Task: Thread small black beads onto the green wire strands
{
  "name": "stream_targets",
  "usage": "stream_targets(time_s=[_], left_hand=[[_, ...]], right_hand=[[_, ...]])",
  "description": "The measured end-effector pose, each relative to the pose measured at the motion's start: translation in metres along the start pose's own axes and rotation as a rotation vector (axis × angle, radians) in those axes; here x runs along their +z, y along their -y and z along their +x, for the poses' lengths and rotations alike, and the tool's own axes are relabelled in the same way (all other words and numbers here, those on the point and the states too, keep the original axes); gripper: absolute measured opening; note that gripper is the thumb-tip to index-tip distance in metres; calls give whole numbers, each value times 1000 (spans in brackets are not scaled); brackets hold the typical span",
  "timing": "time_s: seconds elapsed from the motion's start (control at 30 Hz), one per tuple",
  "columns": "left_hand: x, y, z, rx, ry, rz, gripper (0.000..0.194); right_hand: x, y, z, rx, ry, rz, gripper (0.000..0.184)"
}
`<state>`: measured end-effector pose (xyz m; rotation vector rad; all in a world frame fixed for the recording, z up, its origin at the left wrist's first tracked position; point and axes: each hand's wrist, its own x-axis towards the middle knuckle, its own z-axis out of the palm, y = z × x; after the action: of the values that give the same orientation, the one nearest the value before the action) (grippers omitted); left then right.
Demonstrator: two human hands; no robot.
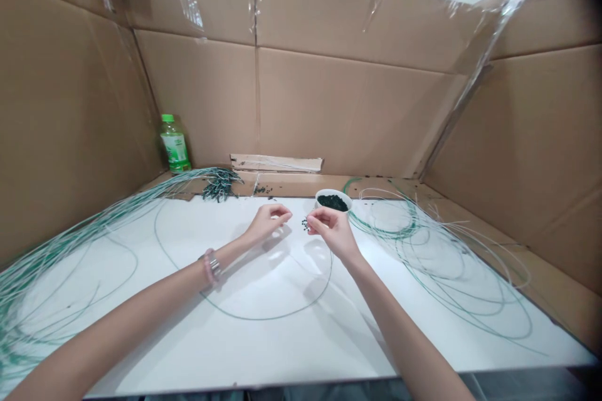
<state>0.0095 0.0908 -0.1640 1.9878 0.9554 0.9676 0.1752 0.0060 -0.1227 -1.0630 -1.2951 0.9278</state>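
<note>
The left hand (pixel 290 216) has its thumb and fingertips pressed together; I cannot tell if anything thin is between them. The right hand (pixel 308 223), just across from it, also has thumb and finger together in a pinch, but what it grips is too small to tell. A few dark beads (pixel 305 224) show right beside its fingertips. 1 green wire (pixel 263 318) curves over the white tabletop (pixel 226 357) from below the right hand, round the near side, under the left forearm and toward the far left. Just beyond the right hand stands a white bowl (pixel 332 192) of dark beads. To the right lie loose coils (pixel 414 225); to the left stretches a bundle (pixel 117 213) of wires, its far end dark. Behind that stands a green bottle (pixel 175 145), against cardboard walls (pixel 352 100).
</note>
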Motion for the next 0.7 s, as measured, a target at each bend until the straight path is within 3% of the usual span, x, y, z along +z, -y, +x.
stream_targets(time_s=[0.17,0.27,0.7], left_hand=[[-7,-27,-60,-138,-81,-357,30],[-8,-33,-81,-210,-110,-640,24],[-9,-33,-95,-242,-64,-844,17]], right_hand=[[25,0,-19,6,85,2,25],[38,0,-30,-5,134,26,22],[45,5,-46,-49,158,-143,15]])
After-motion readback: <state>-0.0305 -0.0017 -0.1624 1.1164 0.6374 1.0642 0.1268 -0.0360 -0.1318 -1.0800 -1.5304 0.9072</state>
